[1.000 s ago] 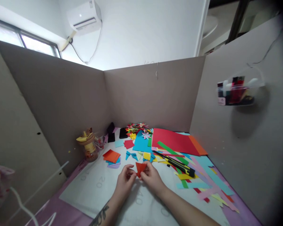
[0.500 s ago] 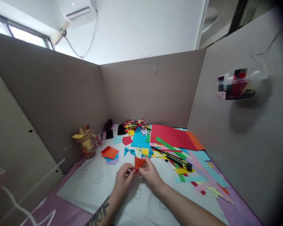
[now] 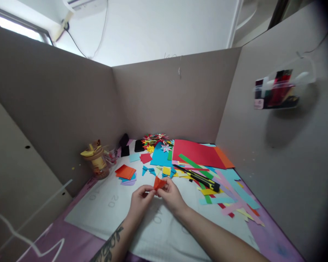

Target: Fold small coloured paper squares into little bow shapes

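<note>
A small folded piece of orange-red paper (image 3: 159, 183) is held just above the white cutting mat (image 3: 104, 214). My left hand (image 3: 141, 199) pinches its left lower corner with closed fingers. My right hand (image 3: 171, 196) pinches its right side, fingers curled round it. Both hands meet over the middle of the mat, forearms coming in from the bottom edge.
Behind the hands lie small folded blue and yellow pieces (image 3: 164, 171), a stack of orange squares (image 3: 125, 172), a yellow-black utility knife (image 3: 199, 178), large red and blue sheets (image 3: 196, 154), coloured strips (image 3: 229, 203) and paper stars (image 3: 154, 140). A yellow-lidded jar (image 3: 95, 163) stands left. Cardboard walls enclose three sides.
The view has tilted downward, so everything sits higher in frame. The hands have kept pinching the orange-red paper, which now looks folded smaller and flatter between the fingers.
</note>
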### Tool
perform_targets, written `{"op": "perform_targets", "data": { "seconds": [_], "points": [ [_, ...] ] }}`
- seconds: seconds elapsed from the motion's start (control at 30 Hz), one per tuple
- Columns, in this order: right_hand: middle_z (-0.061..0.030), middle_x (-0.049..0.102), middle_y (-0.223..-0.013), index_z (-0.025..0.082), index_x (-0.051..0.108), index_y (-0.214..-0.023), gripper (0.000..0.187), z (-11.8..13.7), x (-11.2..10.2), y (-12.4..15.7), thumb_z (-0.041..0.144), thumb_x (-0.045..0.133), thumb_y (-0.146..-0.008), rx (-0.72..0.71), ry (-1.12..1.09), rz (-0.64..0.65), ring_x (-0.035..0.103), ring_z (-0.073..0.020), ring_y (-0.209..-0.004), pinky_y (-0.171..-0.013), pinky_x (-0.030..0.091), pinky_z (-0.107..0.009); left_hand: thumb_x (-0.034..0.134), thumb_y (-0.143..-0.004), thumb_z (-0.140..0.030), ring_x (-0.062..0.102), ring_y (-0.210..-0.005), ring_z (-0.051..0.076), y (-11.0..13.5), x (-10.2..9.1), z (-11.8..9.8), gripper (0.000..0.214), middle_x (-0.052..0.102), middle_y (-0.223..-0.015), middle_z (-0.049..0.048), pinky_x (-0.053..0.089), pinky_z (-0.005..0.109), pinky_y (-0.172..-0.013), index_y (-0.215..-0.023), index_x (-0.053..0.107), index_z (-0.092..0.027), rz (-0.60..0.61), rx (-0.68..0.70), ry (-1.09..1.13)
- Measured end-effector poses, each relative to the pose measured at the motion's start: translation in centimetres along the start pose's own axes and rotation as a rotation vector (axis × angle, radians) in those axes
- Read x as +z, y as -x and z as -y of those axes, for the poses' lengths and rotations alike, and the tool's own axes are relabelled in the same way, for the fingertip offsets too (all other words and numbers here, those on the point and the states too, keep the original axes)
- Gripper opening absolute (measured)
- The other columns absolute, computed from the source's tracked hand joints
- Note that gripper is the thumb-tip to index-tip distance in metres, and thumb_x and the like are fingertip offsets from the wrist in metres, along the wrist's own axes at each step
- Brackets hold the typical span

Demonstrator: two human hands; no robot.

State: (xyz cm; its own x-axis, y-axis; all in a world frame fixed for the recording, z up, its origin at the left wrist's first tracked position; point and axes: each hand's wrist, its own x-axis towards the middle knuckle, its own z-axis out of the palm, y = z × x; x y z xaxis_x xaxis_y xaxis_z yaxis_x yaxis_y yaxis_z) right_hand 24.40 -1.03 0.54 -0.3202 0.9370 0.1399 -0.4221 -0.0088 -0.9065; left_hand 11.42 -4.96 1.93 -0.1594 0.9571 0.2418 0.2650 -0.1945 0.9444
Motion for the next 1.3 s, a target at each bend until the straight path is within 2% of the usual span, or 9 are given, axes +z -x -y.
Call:
{"op": "perform_targets", "data": {
  "seconds": [0.27,0.57,0.9,1.0,1.13,1.3],
  "points": [
    [0.0034,0.057,-0.071,0.019,0.045,-0.086,0.025,-0.8,-0.4,-0.1,0.014,0.059,-0.066,-0.035,0.122,-0.012,0.053,-0.0121,-0.065,-0.062,0.04,-0.023,0.068,-0.065,-0.028,0.049,-0.056,0.009,-0.5,-0.1,0.9,0.019,0.055,-0.061,-0.0022,0.038,0.019,-0.054,-0.068,0.054,-0.015,-0.065,-0.077,0.096],
    [0.0026,0.054,-0.069,0.018,0.049,-0.082,0.023,0.5,-0.3,0.1,0.022,0.062,-0.063,-0.093,0.304,-0.151,0.049,-0.0131,-0.062,-0.06,0.04,-0.024,0.065,-0.067,-0.028,0.047,-0.056,0.009,-0.2,0.4,0.5,0.018,0.053,-0.063,-0.0027,0.035,0.019,-0.053,-0.069,0.052,-0.015,0.035,-0.057,0.059],
    [0.0027,0.056,-0.072,0.019,0.045,-0.086,0.026,0.7,-0.9,0.1,0.022,0.062,-0.066,-0.075,0.241,-0.163,0.052,-0.0127,-0.063,-0.062,0.041,-0.025,0.064,-0.067,-0.031,0.052,-0.058,0.01,-0.1,0.3,1.2,0.022,0.057,-0.066,-0.0014,0.039,0.02,-0.055,-0.078,0.054,-0.015,0.054,-0.081,0.102],
    [0.0033,0.059,-0.072,0.02,0.043,-0.093,0.033,0.6,-0.7,0.2,0.021,0.062,-0.065,-0.048,0.191,-0.124,0.054,-0.013,-0.063,-0.062,0.041,-0.025,0.065,-0.066,-0.031,0.051,-0.055,0.009,0.0,0.2,1.0,0.022,0.057,-0.062,-0.0025,0.037,0.02,-0.053,-0.077,0.054,-0.015,0.048,-0.082,0.112],
    [0.0029,0.062,-0.074,0.022,0.038,-0.101,0.047,0.2,-0.4,0.3,0.02,0.064,-0.062,0.007,0.083,-0.078,0.059,-0.0146,-0.065,-0.063,0.043,-0.026,0.066,-0.065,-0.03,0.056,-0.06,0.011,0.0,0.1,0.8,0.026,0.062,-0.067,-0.0002,0.042,0.022,-0.058,-0.082,0.054,-0.015,0.02,-0.105,0.179],
    [0.0063,0.058,-0.063,0.021,0.04,-0.102,0.045,0.1,-0.6,0.2,0.018,0.063,-0.063,0.005,0.182,-0.107,0.056,-0.0129,-0.057,-0.058,0.041,-0.024,0.064,-0.067,-0.032,0.055,-0.057,0.011,0.2,0.2,0.7,0.022,0.063,-0.066,0.0013,0.041,0.021,-0.054,-0.079,0.058,-0.014,0.045,-0.106,0.098]
  ]
}}
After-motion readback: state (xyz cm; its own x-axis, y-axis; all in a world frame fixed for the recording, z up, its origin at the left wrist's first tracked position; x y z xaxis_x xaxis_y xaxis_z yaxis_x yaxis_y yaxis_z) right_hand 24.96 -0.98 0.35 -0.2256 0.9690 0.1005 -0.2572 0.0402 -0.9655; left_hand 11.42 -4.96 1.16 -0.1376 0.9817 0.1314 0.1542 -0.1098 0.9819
